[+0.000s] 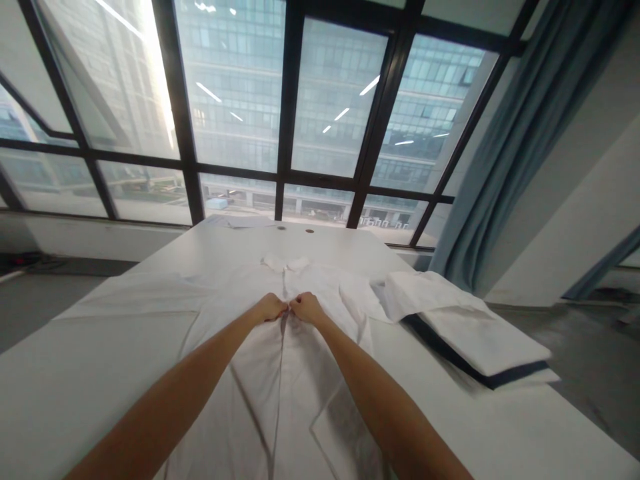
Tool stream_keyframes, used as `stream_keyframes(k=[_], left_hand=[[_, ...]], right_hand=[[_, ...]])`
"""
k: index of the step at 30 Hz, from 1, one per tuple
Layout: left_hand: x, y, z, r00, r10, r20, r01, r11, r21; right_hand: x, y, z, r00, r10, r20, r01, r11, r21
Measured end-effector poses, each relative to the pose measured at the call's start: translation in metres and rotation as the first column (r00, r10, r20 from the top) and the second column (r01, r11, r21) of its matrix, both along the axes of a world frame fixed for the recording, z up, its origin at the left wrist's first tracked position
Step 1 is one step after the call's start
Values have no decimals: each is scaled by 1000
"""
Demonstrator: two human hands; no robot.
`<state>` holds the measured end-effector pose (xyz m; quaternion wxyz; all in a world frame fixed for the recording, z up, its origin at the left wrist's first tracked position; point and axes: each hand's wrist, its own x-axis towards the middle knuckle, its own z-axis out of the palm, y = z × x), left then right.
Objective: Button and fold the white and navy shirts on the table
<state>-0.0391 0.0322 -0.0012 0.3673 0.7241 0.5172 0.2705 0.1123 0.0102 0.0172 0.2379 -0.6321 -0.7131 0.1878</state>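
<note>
A white button-front coat [305, 360] lies face up on the white table, its collar at the far end and its sleeves spread to both sides. My left hand [271, 307] pinches the left front edge at chest height. Close beside it, my right hand [307, 308] is closed on the right front edge. The two hands almost touch at the front opening, and the fabric is lifted a little between them. Below, the front edges run together toward me. Any button between the fingertips is too small to make out.
Folded white garments with a dark navy layer [470, 333] lie on the table's right side. At the far left edge sits more white cloth [240, 222]. The white table [110, 373] reaches toward tall windows; a blue-grey curtain [505, 153] hangs at right.
</note>
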Motion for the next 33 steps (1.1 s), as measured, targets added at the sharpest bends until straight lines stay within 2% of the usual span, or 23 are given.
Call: stream_keyframes(k=[4, 9, 13, 18, 22, 26, 30, 33], left_hand=[[-1, -10, -2, 999, 41, -3, -41, 992, -123], [1, -13, -4, 998, 57, 19, -55, 992, -115], [3, -12, -7, 998, 67, 18, -65, 993, -97], [3, -9, -9, 999, 44, -10, -45, 996, -82], [0, -10, -12, 997, -1, 71, 11, 991, -132], [-1, -11, -13, 992, 2, 128, 16, 991, -135], [2, -13, -9, 993, 40, 110, -26, 991, -128], [5, -15, -6, 996, 84, 31, -81, 994, -76]], right_hand=[[7, -7, -14, 970, 70, -232, -55, 996, 70], [10, -11, -29, 927, 92, -364, -53, 992, 115], [9, -10, -32, 899, 79, -432, -46, 995, 87], [9, -9, -33, 845, 61, -532, -93, 995, -34], [8, -8, -31, 858, 66, -509, -89, 996, -20], [6, -7, -34, 884, 77, -462, -80, 997, 14], [4, -8, -36, 913, 71, -402, -53, 997, 56], [5, -10, -33, 920, 87, -381, -71, 996, 57]])
